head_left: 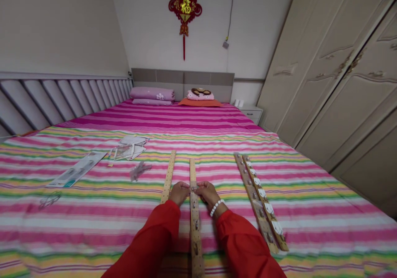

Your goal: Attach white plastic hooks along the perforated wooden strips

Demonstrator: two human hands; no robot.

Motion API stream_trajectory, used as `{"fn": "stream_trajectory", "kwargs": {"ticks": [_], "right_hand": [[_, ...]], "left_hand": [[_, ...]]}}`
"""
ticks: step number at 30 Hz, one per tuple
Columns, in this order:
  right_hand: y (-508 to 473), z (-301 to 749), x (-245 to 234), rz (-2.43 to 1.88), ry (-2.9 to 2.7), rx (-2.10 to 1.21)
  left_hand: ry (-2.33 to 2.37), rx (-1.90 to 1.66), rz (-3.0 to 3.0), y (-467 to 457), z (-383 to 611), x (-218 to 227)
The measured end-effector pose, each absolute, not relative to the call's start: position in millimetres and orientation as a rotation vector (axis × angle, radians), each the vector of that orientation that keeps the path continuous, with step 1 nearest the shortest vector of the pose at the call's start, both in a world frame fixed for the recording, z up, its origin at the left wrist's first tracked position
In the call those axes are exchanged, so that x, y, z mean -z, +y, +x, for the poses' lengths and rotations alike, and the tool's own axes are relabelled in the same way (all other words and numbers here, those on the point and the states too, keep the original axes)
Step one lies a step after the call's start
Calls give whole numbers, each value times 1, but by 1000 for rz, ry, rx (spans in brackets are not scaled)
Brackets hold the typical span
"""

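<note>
A: Pinching the strip (193,174) mid-length, both hands. Left hand (179,193) and right hand (207,192) have fingers closed, tips meeting on it at a small metal fitting. Too small to tell what it is.

B: Where's it lying?

A: Flat on the bed (279,162), running straight away from me, between my sleeves. Second strip (169,174) just beside it on the left, two clip strips (248,179) well apart on the right.

B: How does it handle?

A: Looks like thin perforated wood. Light, stiff across the face, probably whippy at that length and likely to snap at the holes. The soft bedding gives no backing. I'd hold it by the edges near the middle, not by an end.
</note>
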State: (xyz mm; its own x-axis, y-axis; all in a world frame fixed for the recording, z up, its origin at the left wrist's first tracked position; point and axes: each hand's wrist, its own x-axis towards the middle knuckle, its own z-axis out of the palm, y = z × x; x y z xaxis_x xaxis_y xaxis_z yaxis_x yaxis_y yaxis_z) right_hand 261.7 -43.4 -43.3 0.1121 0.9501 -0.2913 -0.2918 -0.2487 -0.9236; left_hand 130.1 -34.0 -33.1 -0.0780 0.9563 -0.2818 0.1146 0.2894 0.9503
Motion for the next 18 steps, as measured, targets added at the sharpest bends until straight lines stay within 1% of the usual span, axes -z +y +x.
{"fn": "stream_trajectory", "kwargs": {"ticks": [11,18], "right_hand": [[-30,255,54,-1391,-734,-1326],[-29,254,56,-1362,-732,-1348]], "left_hand": [[1465,-732,1132,-19,123,25],[1585,-732,1330,10,128,25]]}}
